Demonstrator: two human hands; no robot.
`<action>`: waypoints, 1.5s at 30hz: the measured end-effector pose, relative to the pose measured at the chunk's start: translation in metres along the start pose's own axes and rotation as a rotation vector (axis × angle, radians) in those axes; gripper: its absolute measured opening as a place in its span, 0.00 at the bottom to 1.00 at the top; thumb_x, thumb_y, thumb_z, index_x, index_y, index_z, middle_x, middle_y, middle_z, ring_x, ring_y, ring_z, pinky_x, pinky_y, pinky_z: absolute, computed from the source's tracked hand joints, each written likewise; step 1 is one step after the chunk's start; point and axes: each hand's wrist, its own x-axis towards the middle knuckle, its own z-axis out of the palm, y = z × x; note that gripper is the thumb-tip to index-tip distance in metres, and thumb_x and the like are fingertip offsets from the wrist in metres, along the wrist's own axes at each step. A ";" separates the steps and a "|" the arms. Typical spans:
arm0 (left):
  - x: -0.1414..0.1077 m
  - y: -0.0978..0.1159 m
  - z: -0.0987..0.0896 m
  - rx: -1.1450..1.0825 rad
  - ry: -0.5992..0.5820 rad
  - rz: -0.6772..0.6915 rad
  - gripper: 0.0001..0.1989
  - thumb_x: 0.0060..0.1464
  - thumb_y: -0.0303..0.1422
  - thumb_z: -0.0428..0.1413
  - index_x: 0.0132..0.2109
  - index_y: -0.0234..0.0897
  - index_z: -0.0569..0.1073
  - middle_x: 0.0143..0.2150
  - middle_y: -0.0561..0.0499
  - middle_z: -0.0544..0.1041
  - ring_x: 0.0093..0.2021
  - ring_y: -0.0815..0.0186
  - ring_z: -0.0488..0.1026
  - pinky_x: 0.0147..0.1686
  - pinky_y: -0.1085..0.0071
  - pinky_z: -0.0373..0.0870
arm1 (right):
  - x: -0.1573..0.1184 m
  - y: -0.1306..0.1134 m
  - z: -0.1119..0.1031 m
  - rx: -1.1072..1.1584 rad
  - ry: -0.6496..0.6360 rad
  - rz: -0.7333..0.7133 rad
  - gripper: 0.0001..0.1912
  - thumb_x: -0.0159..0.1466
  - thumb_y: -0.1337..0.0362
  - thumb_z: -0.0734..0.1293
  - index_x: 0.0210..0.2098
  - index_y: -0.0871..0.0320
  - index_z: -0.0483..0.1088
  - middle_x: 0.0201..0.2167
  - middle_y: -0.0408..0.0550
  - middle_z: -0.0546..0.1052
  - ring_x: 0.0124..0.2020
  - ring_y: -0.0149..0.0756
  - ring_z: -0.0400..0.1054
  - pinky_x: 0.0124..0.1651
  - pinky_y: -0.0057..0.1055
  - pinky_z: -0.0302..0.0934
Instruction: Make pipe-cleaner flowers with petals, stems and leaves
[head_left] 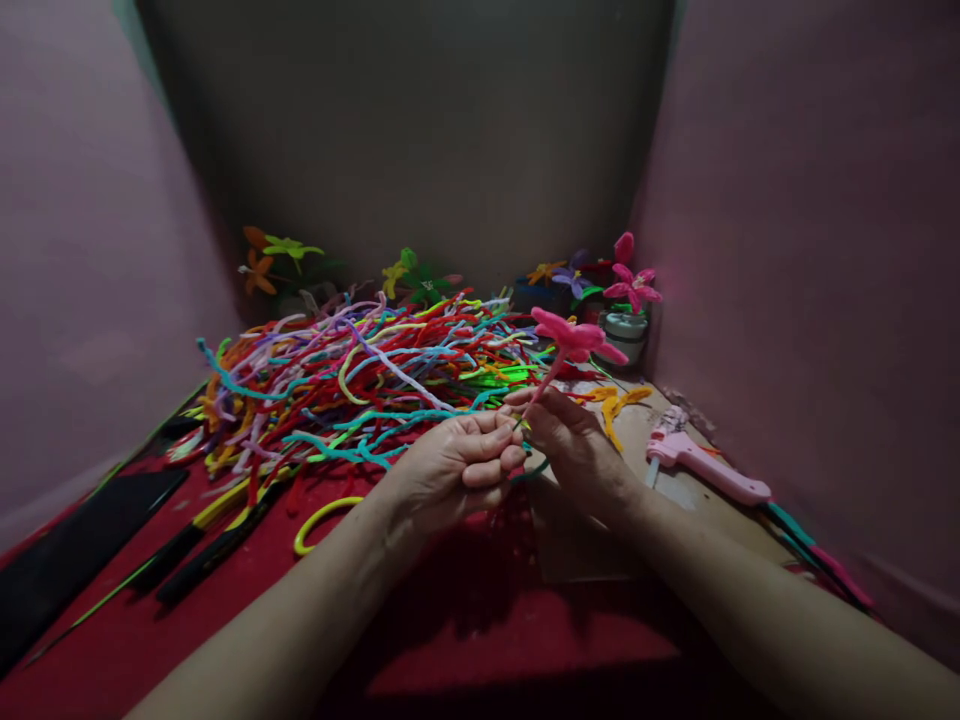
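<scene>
A pink fuzzy flower (571, 338) stands tilted above my hands, its stem running down between my fingers. My right hand (574, 440) is wrapped round the stem. My left hand (465, 462) is closed, its thumb and fingertips pinched at the stem's lower end, where a small yellow-green bit shows. The fingertips of both hands almost meet. Behind them lies a large heap of coloured pipe cleaners (375, 370).
On the right, a pink glue gun (705, 465) rests on a brown board (600, 555). Pliers with yellow-and-black handles (217, 530), a yellow ring (304, 535) and a black flat object (82, 560) lie left. Potted fuzzy flowers (634, 287) line the back wall.
</scene>
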 end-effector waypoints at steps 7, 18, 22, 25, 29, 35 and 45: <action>0.004 -0.005 0.003 -0.006 -0.030 0.052 0.06 0.56 0.30 0.51 0.32 0.31 0.67 0.19 0.57 0.64 0.11 0.84 0.48 0.13 0.84 0.48 | 0.000 -0.002 -0.001 0.274 -0.030 0.128 0.05 0.55 0.65 0.68 0.33 0.51 0.74 0.28 0.38 0.74 0.26 0.26 0.65 0.35 0.26 0.59; 0.007 -0.014 -0.001 -0.027 -0.028 0.056 0.12 0.56 0.31 0.49 0.29 0.29 0.71 0.10 0.58 0.59 0.08 0.78 0.54 0.11 0.81 0.54 | 0.004 -0.001 -0.009 0.165 -0.083 0.096 0.09 0.56 0.66 0.67 0.36 0.56 0.75 0.34 0.45 0.76 0.34 0.32 0.67 0.42 0.31 0.59; 0.008 -0.016 -0.001 0.042 -0.017 0.060 0.18 0.57 0.35 0.48 0.25 0.27 0.71 0.08 0.55 0.60 0.07 0.75 0.56 0.10 0.79 0.58 | 0.003 0.000 -0.008 0.170 -0.062 0.105 0.07 0.54 0.67 0.68 0.33 0.56 0.76 0.30 0.44 0.76 0.31 0.31 0.67 0.38 0.30 0.60; 0.009 -0.018 0.001 -0.010 -0.046 0.078 0.17 0.57 0.34 0.48 0.25 0.27 0.71 0.08 0.56 0.60 0.07 0.76 0.54 0.09 0.80 0.58 | 0.002 -0.003 -0.004 0.175 -0.029 0.114 0.04 0.54 0.67 0.68 0.30 0.56 0.76 0.29 0.44 0.75 0.30 0.31 0.66 0.37 0.30 0.60; 0.010 -0.021 0.003 -0.143 -0.090 0.080 0.11 0.57 0.30 0.48 0.30 0.29 0.70 0.08 0.59 0.60 0.06 0.77 0.51 0.07 0.81 0.58 | 0.000 -0.009 0.000 0.161 -0.015 0.118 0.03 0.53 0.66 0.68 0.26 0.56 0.76 0.31 0.44 0.74 0.29 0.30 0.65 0.39 0.31 0.60; 0.004 -0.018 0.004 -0.252 -0.141 0.073 0.08 0.56 0.29 0.49 0.33 0.30 0.69 0.14 0.58 0.66 0.06 0.81 0.47 0.07 0.81 0.60 | 0.002 -0.013 -0.006 0.080 -0.112 0.041 0.04 0.54 0.65 0.68 0.29 0.54 0.77 0.32 0.44 0.76 0.35 0.34 0.68 0.45 0.34 0.59; 0.007 -0.018 0.001 -0.125 -0.065 0.081 0.09 0.57 0.31 0.48 0.33 0.31 0.69 0.17 0.55 0.69 0.08 0.77 0.58 0.10 0.79 0.64 | 0.002 -0.009 -0.008 0.144 -0.078 0.154 0.09 0.55 0.67 0.67 0.36 0.56 0.75 0.26 0.44 0.76 0.32 0.34 0.68 0.44 0.35 0.58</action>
